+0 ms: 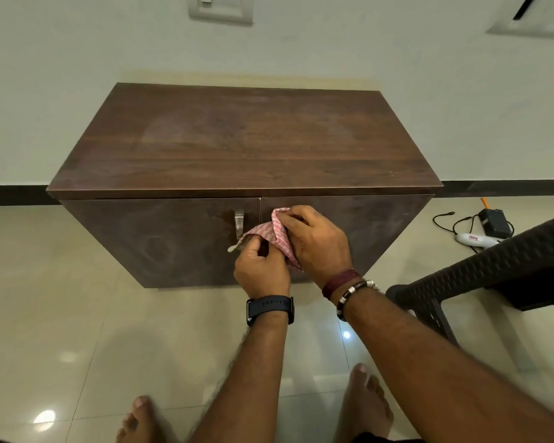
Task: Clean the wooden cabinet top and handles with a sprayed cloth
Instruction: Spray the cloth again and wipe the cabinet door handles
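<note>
At the cabinet (243, 139) front, you work the cloth (271, 233) by the handle (239, 226).
Your left hand (261, 270) and right hand (317, 243) pinch it with curled fingers, likely refolding a fresh face for wiping.

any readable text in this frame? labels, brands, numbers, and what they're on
None can be read.
White device on the floor: red label, print too blurred to read.
Black adapter beside it: no legible marking.
Watch on the left wrist: only the strap shows.
Wall sockets: no lettering visible.
</note>
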